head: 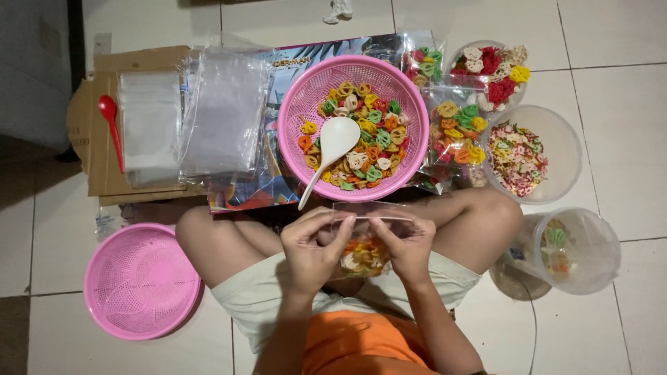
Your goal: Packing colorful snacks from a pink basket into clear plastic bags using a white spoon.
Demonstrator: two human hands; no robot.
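**Both hands pinching a filled bag**

The left hand (314, 244) and right hand (406, 244) are gripping the small clear plastic bag of coloured crackers (367, 243) over the lap — just below the round pink plastic basket (300, 104) holding a white spoon (332, 149).

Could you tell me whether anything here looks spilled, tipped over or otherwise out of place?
One thing: the clear tub at the person's right lies tipped on its side on the floor, with a few coloured crackers inside. Nothing looks spilled.

clear snack bag (368, 243) in lap | filled bags (455, 132) right; empty stack (222, 114) left
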